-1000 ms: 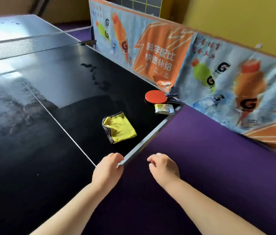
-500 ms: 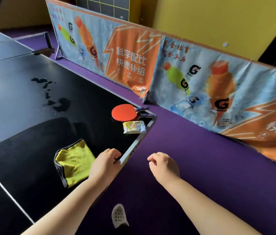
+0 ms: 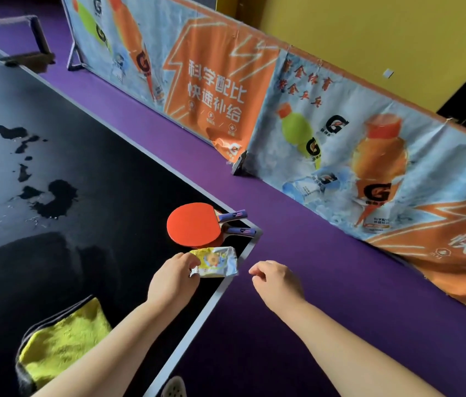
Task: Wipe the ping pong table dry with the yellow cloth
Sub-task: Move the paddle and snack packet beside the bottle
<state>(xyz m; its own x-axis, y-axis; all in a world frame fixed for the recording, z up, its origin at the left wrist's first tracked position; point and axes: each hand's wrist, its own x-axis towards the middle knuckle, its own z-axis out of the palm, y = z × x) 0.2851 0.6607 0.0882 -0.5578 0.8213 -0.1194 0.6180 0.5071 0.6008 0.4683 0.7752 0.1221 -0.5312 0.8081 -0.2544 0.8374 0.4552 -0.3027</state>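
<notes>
The yellow cloth (image 3: pixel 63 342), edged in grey, lies folded on the black ping pong table (image 3: pixel 117 196) at the lower left, partly under my left forearm. Dark water puddles (image 3: pixel 51 199) sit on the table surface further left. My left hand (image 3: pixel 173 282) is past the cloth, near the table's corner, and its curled fingertips lie over the left end of a small foil snack packet (image 3: pixel 217 266). My right hand (image 3: pixel 277 282) hovers loosely curled over the purple floor just off the table edge and holds nothing.
Two paddles, the top one red (image 3: pixel 193 224), lie stacked at the table corner beside the packet. A printed barrier banner (image 3: pixel 326 133) stands on the purple floor (image 3: pixel 297 339) to the right. The net post (image 3: pixel 38 38) is at the far left. A shoe tip (image 3: pixel 173 388) shows below.
The view has swung right along the table edge. My left hand left the edge beside the cloth and reached forward to the snack packet. My right hand stayed off the table.
</notes>
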